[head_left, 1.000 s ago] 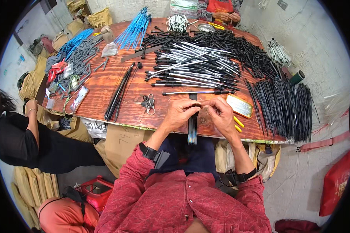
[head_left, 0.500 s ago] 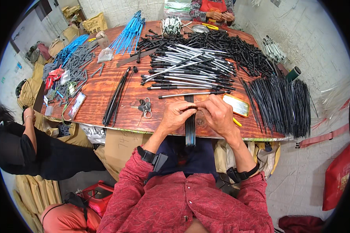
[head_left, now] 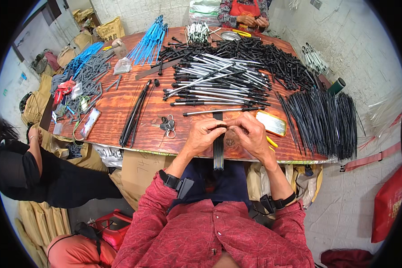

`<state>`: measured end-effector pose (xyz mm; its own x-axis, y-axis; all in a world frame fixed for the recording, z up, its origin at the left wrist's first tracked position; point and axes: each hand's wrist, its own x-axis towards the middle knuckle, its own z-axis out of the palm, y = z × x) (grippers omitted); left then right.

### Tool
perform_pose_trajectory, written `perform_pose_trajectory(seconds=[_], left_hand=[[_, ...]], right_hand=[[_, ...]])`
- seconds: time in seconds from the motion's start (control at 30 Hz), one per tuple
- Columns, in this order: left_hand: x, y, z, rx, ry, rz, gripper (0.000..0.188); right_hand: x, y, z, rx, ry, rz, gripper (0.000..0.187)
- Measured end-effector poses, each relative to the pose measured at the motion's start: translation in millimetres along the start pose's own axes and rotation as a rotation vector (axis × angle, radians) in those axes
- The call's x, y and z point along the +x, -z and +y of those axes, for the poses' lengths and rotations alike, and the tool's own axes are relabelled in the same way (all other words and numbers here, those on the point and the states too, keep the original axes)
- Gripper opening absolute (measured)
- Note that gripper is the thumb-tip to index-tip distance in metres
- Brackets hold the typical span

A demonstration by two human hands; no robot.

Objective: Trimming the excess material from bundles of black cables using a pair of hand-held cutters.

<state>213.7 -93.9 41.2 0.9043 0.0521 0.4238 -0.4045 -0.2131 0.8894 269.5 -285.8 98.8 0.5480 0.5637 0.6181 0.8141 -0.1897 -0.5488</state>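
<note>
Close together over the front of the table, both my hands are pinched at the fingertips. My left hand [head_left: 201, 137] grips a small dark piece [head_left: 220, 126] between thumb and forefinger; its kind is too small to make out. The thumb and forefinger of my right hand [head_left: 252, 134] close at that piece's right end, and whatever they hold is hidden. Beneath the hands lies a flat row of thin black rods [head_left: 218, 156], jutting past the table's front edge. Just beyond, a silver rod with black ends [head_left: 221, 111] rests crosswise.
A yellow-rimmed tin [head_left: 271, 123] of thin pins and a yellow handle [head_left: 272, 142] lie right. Keys [head_left: 167, 126] and long black rods [head_left: 136, 117] lie left. Silver rods [head_left: 219, 80], black fittings [head_left: 281, 62] and black strips [head_left: 321, 123] are heaped beyond. Other people sit nearby.
My right hand's fingers have shifted slightly at the small dark piece. My left hand keeps its pinch, and the table things lie as before.
</note>
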Motion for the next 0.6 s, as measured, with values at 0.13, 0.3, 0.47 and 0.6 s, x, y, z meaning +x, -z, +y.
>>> perform_pose_trajectory(seconds=[0.13,0.3,0.47,0.6], left_hand=[[0.6,0.4,-2.3,0.045,-0.008,-0.001,0.016],[0.8,0.7,-3.5,0.046,-0.014,-0.008,0.016],[-0.6,0.1,-1.5,0.01,0.035,-0.038,0.015],[0.0,2.6,-1.7,0.012,0.044,-0.062,0.013]], right_hand=[[-0.2,-2.7,1.6,-0.031,0.005,0.021,0.013],[1.2,-2.4,-0.1,-0.042,0.018,0.007,0.013],[2.1,-0.1,2.9,-0.005,0.01,-0.034,0.013],[6.4,2.2,1.0,-0.005,0.042,-0.065,0.014]])
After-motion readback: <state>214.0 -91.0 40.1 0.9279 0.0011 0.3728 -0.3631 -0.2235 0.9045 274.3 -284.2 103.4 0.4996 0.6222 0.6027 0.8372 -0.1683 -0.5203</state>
